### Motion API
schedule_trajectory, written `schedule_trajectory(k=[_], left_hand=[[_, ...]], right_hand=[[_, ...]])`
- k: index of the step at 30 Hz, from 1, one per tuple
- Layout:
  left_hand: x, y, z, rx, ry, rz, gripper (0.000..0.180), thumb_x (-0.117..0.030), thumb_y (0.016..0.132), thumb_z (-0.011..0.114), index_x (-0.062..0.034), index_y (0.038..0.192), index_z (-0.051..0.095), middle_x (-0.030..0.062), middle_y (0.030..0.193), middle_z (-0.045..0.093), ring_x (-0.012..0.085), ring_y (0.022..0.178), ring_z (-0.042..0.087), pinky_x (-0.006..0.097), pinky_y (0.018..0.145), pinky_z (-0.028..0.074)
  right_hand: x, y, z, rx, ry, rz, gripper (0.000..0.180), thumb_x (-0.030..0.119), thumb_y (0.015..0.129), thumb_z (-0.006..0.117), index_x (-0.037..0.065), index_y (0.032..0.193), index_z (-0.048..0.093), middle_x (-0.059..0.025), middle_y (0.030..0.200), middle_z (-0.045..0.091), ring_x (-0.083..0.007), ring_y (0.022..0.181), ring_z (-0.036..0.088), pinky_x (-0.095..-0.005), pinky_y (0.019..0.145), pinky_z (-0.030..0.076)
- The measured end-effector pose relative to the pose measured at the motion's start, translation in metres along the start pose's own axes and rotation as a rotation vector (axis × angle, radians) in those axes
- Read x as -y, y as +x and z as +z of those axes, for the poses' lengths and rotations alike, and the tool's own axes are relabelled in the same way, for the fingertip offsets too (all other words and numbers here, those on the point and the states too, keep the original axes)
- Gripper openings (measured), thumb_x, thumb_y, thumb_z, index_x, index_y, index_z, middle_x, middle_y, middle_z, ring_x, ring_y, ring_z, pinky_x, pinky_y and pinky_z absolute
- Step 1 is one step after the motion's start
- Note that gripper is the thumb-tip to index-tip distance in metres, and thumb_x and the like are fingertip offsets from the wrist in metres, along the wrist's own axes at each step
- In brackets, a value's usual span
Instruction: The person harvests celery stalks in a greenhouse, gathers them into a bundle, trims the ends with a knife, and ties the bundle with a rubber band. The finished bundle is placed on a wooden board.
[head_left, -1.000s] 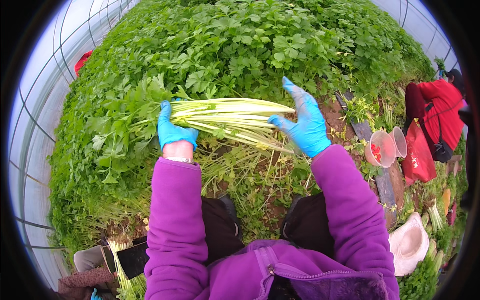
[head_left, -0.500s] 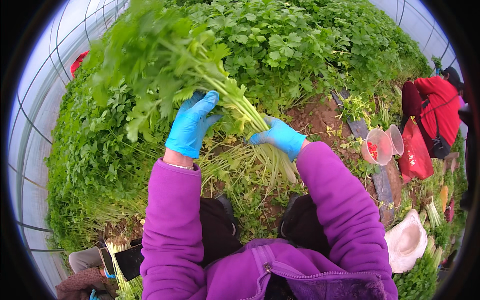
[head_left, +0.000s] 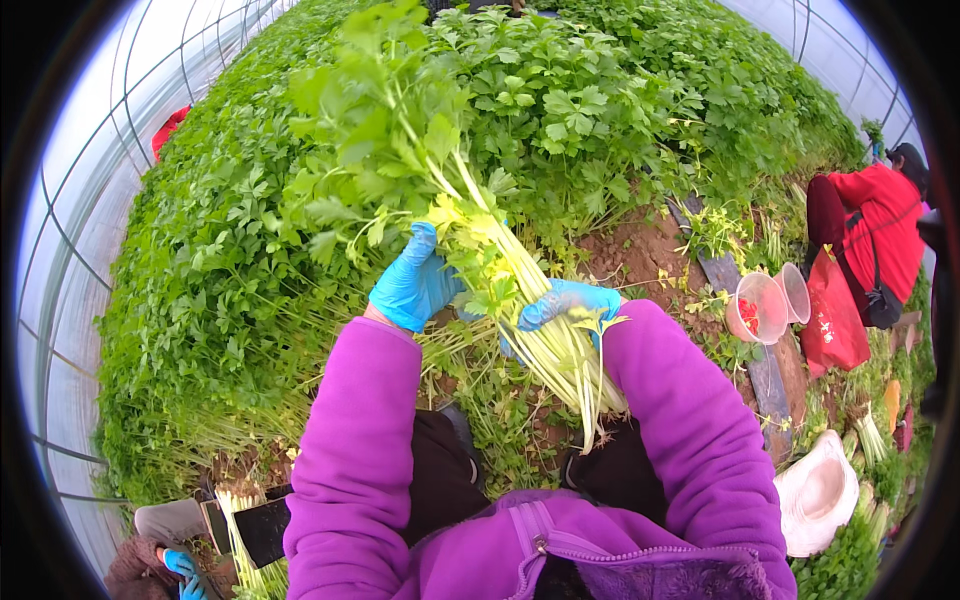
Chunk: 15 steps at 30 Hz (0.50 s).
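A bunch of celery [head_left: 565, 365] slants across in front of me, leafy tops up to the left, pale stalk ends and roots down to the right. My right hand [head_left: 570, 303], in a blue glove, is closed round the lower stalks. Also gloved in blue, my left hand [head_left: 413, 283] grips the bunch from its left side, higher up, with the thumb beside some yellowed leaves [head_left: 465, 222]. Its fingers go partly out of sight behind the stalks. Below the bunch, loose stems and trimmed leaves [head_left: 500, 425] lie on the ground between my feet.
Dense standing celery [head_left: 220, 260] fills the left and far side. At the right are clear plastic tubs [head_left: 757, 308], a red bag [head_left: 835, 315], a pale hat [head_left: 815, 495] and a person in red [head_left: 885, 235]. Another person's gloved hands [head_left: 182, 570] show at lower left, near cut celery [head_left: 245, 540].
The bunch has come lower and turned more upright, its leafy top swinging right. My left hand has moved right and down, closer to the stalks; my right hand has shifted slightly down and right.
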<state>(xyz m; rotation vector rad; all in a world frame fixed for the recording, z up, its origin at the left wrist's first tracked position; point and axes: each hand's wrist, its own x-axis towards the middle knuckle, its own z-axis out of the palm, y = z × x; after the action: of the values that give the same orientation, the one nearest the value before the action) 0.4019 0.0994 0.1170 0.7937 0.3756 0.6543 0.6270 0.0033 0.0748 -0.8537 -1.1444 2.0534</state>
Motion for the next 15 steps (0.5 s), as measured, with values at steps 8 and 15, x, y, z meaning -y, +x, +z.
schedule_trajectory(k=[8, 15], left_hand=[[-0.009, -0.004, 0.010, -0.086, -0.072, -0.002, 0.049, -0.029, 0.092, 0.059, -0.0049, 0.133, 0.046, 0.0149, 0.127, 0.055, 0.0294, 0.116, 0.055, 0.048, 0.097, 0.047], [-0.025, -0.001, 0.021, -0.450, -0.054, 0.131, 0.031, -0.022, 0.086, 0.069, -0.0076, 0.111, 0.060, 0.0109, 0.113, 0.064, 0.0292, 0.103, 0.063, 0.047, 0.090, 0.052]], right_hand=[[-0.002, 0.006, 0.001, 0.104, -0.132, -0.053, 0.033, 0.026, 0.084, 0.069, -0.001, 0.101, 0.068, -0.0054, 0.095, 0.068, -0.0113, 0.087, 0.060, -0.0279, 0.086, 0.047], [0.018, -0.006, 0.008, -0.301, -0.182, -0.205, 0.041, 0.022, 0.086, 0.067, 0.000, 0.120, 0.061, -0.0046, 0.106, 0.067, -0.0127, 0.096, 0.060, -0.0274, 0.091, 0.045]])
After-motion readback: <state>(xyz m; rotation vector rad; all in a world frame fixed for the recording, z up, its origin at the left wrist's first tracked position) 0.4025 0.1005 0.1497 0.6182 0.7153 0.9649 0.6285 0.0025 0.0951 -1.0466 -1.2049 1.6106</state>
